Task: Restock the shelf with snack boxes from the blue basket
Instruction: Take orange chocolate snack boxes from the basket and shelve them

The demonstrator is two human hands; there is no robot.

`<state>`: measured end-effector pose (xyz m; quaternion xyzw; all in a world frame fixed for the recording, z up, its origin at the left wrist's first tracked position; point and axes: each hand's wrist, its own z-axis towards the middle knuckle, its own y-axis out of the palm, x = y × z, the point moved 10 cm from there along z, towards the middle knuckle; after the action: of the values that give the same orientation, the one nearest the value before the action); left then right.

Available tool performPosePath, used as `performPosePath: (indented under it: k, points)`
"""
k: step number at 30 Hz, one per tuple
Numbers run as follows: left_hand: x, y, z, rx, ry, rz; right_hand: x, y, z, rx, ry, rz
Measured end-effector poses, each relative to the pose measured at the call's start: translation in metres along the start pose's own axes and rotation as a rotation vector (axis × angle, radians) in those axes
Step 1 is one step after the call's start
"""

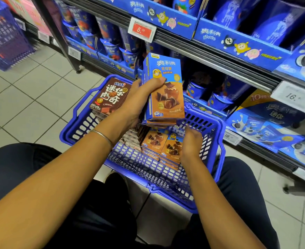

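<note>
My left hand (139,101) grips a small stack of blue-and-brown snack boxes (164,92), thumb across the top box's face, held above the blue basket (87,112). More of the same boxes (164,146) lie flat inside the basket at the right. My right hand (191,142) reaches down onto them with curled fingers; whether it holds one is hidden. A dark brown cookie box (110,96) leans at the basket's far left corner over a row of brown boxes (130,137). The shelf (211,56) stands just behind the basket.
Blue cups and snack packs (112,49) fill the shelf levels, with price tags (141,29) on the rails. A second blue basket (2,38) sits on the tiled floor at the far left. My knees flank the basket.
</note>
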<state>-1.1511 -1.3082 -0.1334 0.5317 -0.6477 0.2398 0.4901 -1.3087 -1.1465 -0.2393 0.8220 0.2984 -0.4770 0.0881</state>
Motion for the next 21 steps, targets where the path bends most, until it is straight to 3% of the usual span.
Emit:
performPosePath:
  k: [3,8,16,21]
  points:
    - [0.0,-0.004,0.004,0.012,-0.003,-0.039,0.057,-0.005,0.012,-0.005,0.24,-0.252]
    - [-0.002,-0.008,0.004,0.039,-0.016,-0.01,0.096,0.002,0.018,-0.073,0.387,-0.182]
    - [-0.004,0.011,-0.001,-0.054,-0.032,0.024,0.085,-0.009,0.021,0.134,0.22,-0.175]
    - [-0.005,0.019,0.002,-0.1,-0.041,0.035,0.06,-0.013,0.013,0.109,0.022,0.021]
